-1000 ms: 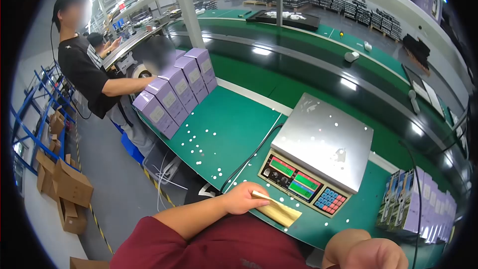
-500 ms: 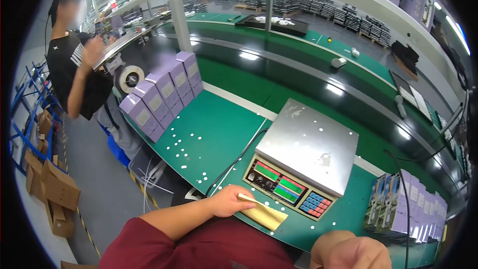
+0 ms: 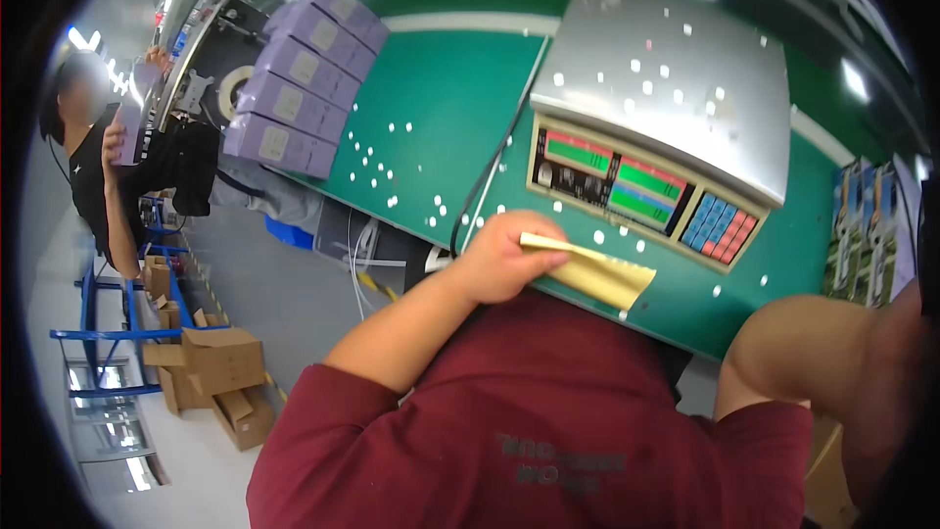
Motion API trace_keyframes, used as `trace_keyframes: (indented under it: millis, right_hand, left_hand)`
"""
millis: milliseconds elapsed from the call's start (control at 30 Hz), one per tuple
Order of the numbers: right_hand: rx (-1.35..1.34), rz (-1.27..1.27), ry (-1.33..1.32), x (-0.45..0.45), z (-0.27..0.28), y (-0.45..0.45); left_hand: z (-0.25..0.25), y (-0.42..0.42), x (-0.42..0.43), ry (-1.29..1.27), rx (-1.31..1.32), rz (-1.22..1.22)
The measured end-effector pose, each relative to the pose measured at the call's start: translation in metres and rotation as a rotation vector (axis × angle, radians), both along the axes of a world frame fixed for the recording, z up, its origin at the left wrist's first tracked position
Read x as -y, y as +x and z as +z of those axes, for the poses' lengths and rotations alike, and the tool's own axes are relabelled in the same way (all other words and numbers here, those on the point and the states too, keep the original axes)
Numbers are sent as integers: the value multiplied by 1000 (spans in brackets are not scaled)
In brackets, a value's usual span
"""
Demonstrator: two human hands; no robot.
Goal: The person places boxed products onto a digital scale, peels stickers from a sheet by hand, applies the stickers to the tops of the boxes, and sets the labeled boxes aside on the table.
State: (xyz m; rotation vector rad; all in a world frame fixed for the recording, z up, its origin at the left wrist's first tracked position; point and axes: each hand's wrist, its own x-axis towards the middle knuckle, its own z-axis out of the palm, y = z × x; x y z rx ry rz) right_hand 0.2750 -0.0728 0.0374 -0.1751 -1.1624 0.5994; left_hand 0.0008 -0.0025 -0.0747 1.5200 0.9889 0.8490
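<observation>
shows a flat green worktop, a dull-metal scale and smooth purple boxes already ranked side by side. cannot tell the grip of the right hand, blurred. pinches in the left hand a creased yellow sheet, not laid down, over the near edge. also shows scattered white specks.

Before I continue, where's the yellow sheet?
Head view, just right of centre: the yellow sheet is in the left hand, nearer the wearer than the scale.
</observation>
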Motion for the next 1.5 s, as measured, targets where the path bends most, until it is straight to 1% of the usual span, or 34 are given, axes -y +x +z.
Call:
trace_keyframes:
  millis: [33, 167, 233, 267, 300, 333, 367, 433, 467, 533, 567, 633, 667, 800, 900, 967, 1133, 1267, 1300, 1367, 1500]
  right_hand:
    - [-11, -10, -30, 5, -7, -2]
    - [-22, -105, -99, 26, -24, -10]
    - [2, -159, 24, -1, -25, -5]
    - [18, -215, 124, -23, -23, -2]
    - [23, -286, 241, -52, -15, 3]
    - [30, -357, 343, -76, 0, 9]
    - [46, -417, 428, -92, 20, 17]
    - [65, -511, 528, -103, 64, 25]
    - [99, -531, 566, -103, 87, 30]
    - [166, -552, 667, -104, 130, 32]
    - [217, -534, 698, -110, 147, 39]
    - [317, -528, 736, -100, 175, 42]
    - [349, -541, 761, -93, 182, 39]
    - [490, -564, 835, -66, 192, 35]
    - [629, -521, 845, -47, 201, 49]
    - [671, -524, 837, -38, 204, 53]
    - [724, -584, 942, -35, 231, 58]
    - [724, -606, 1084, -34, 253, 56]
    - [726, -609, 1095, -33, 254, 55]
    - [637, -604, 1098, -40, 244, 44]
    - [661, -611, 1032, -26, 235, 50]
  left_hand:
    - [1, 0, -1, -32, -14, -7]
    - [7, 7, 2, 37, -20, -74]
    - [14, 5, 10, 186, -321, -36]
    - [14, 4, 12, 73, -298, -42]
    - [22, 6, 7, 224, -335, -98]
    - [32, 5, -1, 330, -245, -193]
    - [51, 6, -7, 465, -242, -323]
    - [116, 24, -17, 536, -184, -542]
    - [154, 45, -14, 578, -154, -554]
    - [232, 85, -11, 381, -566, -802]
    - [254, 102, -10, 414, -518, -779]
    - [286, 116, 3, 1161, -347, -818]
    - [290, 112, -3, 1193, -321, -813]
    - [299, 108, 8, 1219, -281, -720]
    - [299, 115, 19, 1173, -209, -612]
    - [306, 113, 20, 1129, -207, -585]
    - [344, 98, 3, 1142, -263, -516]
    - [375, 71, 4, 1181, -342, -405]
    - [378, 65, 4, 1168, -358, -386]
    - [390, 42, 9, 1111, -481, -345]
    - [391, 24, 12, 965, -529, -323]
